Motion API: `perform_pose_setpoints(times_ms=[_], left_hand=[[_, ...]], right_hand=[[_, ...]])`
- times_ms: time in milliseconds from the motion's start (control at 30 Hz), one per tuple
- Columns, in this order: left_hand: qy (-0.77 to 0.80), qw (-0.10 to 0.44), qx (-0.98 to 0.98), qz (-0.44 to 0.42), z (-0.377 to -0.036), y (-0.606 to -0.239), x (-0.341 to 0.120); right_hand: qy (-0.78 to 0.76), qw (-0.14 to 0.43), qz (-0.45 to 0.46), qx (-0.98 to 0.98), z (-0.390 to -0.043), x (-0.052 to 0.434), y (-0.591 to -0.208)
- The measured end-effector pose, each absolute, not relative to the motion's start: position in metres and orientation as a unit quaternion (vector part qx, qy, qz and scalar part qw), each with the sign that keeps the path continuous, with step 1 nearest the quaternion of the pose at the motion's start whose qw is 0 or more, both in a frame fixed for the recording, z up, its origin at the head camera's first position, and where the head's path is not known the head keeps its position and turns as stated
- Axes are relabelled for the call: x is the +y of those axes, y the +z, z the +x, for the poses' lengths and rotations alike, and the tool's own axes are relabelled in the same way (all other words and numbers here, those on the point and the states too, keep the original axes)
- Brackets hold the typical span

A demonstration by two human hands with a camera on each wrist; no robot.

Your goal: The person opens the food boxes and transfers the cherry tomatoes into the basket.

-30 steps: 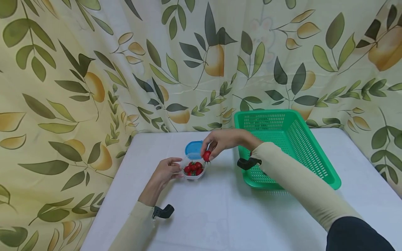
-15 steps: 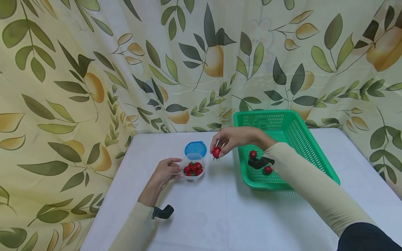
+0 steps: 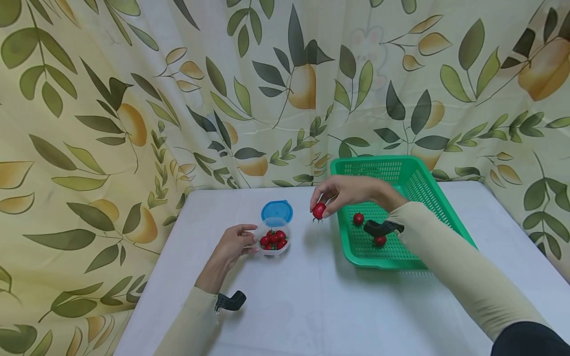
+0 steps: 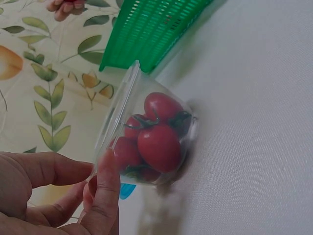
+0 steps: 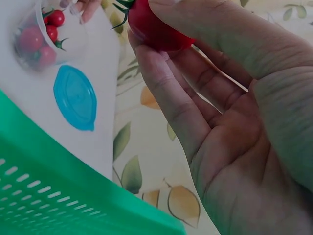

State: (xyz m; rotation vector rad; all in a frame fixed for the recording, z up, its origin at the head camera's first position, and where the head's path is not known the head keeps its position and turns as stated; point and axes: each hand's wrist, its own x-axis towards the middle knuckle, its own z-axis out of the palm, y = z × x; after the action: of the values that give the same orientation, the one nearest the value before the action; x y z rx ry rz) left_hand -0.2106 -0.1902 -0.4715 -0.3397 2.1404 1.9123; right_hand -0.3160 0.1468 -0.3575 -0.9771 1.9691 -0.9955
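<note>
My right hand (image 3: 331,199) pinches a red cherry tomato (image 3: 318,211) (image 5: 156,27) above the white table, just left of the green basket (image 3: 438,207). Two cherry tomatoes (image 3: 358,218) lie inside that basket. My left hand (image 3: 231,244) (image 4: 63,191) holds the side of a small clear tub (image 3: 273,245) (image 4: 117,117) that contains several cherry tomatoes (image 4: 159,147). The tub's blue lid (image 3: 277,211) (image 5: 75,98) lies flat on the table right behind it.
A white table (image 3: 311,306) carries everything. A leaf-and-lemon patterned curtain (image 3: 133,99) hangs close behind and to both sides. The green basket's near rim (image 5: 73,196) fills the lower left of the right wrist view. Black wrist camera mounts (image 3: 231,300) sit on both sleeves.
My right hand has carried the tomato from over the tub rightwards toward the basket's left edge. The left hand and tub have stayed put.
</note>
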Motion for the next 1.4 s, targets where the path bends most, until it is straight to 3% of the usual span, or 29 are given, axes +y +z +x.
perform_pose_setpoints(times_ms=[1400], left_hand=[[0.656, 0.125, 0.733, -0.125, -0.212, -0.473, -0.190]], right_hand=[[-0.422, 0.288, -0.365, 0.779, -0.322, 0.250, -0.368]])
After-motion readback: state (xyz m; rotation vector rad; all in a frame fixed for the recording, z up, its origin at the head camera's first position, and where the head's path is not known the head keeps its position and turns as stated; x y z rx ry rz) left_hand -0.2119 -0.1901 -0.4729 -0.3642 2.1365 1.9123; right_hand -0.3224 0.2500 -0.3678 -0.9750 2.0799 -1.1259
